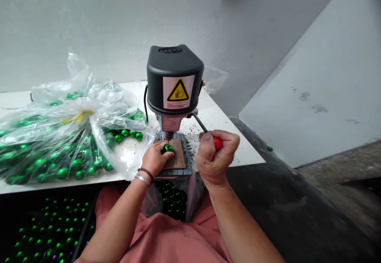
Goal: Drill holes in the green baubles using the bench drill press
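A shiny green ball (pixel 168 148) sits on the brown board (pixel 178 158) of a small bench drill press (pixel 175 68). My left hand (pixel 155 158) grips the ball between thumb and fingers, directly under the drill bit (pixel 168 139). Whether the bit touches the ball or has entered it, I cannot tell. My right hand (pixel 216 154) is closed around the red knob (pixel 218 143) of the press's feed lever (pixel 200 122), to the right of the machine head. Dark shavings are scattered over the board and the base around it.
Clear plastic bags (pixel 89 116) of green balls cover the table's left side; several loose balls (pixel 127 135) lie beside them. Below, a dark bin (pixel 85 231) holds more balls, and an open plastic bag (pixel 193 199) of balls hangs under the press. One ball (pixel 270 149) lies on the floor.
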`<state>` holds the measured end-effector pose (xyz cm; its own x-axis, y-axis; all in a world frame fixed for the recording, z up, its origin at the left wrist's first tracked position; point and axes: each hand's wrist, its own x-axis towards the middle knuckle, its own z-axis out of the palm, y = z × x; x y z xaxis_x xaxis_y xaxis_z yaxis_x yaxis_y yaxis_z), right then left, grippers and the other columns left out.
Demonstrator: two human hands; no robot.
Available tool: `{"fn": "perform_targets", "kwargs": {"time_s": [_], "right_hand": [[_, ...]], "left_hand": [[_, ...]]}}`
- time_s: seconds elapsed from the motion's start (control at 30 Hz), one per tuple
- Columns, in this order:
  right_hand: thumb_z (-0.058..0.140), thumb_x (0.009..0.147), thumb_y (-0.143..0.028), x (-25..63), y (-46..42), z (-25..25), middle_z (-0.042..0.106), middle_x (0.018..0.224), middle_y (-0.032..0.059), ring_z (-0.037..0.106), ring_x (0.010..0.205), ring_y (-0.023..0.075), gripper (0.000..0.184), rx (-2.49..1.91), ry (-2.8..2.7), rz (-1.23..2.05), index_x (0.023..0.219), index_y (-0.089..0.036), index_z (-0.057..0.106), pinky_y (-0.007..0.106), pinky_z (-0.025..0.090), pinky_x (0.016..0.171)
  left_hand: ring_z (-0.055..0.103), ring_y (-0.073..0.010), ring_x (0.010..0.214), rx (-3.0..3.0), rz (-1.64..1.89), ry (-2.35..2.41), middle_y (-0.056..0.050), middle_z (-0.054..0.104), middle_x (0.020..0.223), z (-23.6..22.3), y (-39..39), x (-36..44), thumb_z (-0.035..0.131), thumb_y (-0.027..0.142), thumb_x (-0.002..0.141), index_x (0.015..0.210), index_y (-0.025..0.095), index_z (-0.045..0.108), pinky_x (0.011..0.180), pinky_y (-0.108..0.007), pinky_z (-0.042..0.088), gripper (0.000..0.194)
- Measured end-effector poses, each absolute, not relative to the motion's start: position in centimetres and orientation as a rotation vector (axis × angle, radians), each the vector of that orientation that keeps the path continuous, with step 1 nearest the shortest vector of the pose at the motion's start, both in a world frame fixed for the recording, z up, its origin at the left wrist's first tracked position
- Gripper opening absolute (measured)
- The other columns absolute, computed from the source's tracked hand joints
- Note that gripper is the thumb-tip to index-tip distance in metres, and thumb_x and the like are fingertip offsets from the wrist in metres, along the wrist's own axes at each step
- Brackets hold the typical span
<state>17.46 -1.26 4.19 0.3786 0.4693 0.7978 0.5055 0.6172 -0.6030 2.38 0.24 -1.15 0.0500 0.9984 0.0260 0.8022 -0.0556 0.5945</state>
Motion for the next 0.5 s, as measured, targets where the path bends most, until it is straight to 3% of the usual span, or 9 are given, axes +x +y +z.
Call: {"fn": "perform_targets", "kwargs": {"time_s": [0.23, 0.37, 0.5], "right_hand": [[0.048, 0.076, -0.017, 17.4, -1.3, 3.5, 0.049, 0.07, -0.0041, 0.053, 0.058, 0.0055, 0.012, -0.919, -1.267, 0.014, 0.086, -0.02, 0.043, 0.021, 0.046, 0.056], [0.05, 0.077, -0.021, 17.6, -0.8, 7.5, 0.048, 0.065, -0.0042, 0.047, 0.054, 0.0037, 0.006, -0.989, -1.252, -0.135, 0.08, -0.019, 0.045, 0.018, 0.041, 0.051], [0.049, 0.079, -0.029, 17.9, 0.6, 12.2, 0.042, 0.06, -0.0048, 0.041, 0.052, 0.0033, 0.014, -1.085, -1.306, -0.117, 0.072, -0.018, 0.044, 0.019, 0.036, 0.051]], "left_hand": [[0.057, -0.02, 0.095, 1.873, 0.665, 1.822, -0.008, 0.065, 0.104, -1.4, 0.3, 2.4, 0.062, 0.038, 0.071, 0.104, 0.02, 0.065, 0.086, -0.032, 0.042, 0.038], [0.058, -0.0187, 0.09, 1.858, 0.698, 1.795, -0.007, 0.066, 0.099, -1.4, 0.3, 2.4, 0.062, 0.037, 0.071, 0.099, 0.019, 0.067, 0.083, -0.031, 0.043, 0.034], [0.059, -0.0157, 0.076, 1.707, 0.727, 1.704, -0.002, 0.068, 0.083, -0.4, -0.3, 2.1, 0.061, 0.035, 0.07, 0.091, 0.018, 0.069, 0.072, -0.027, 0.044, 0.028]]}}
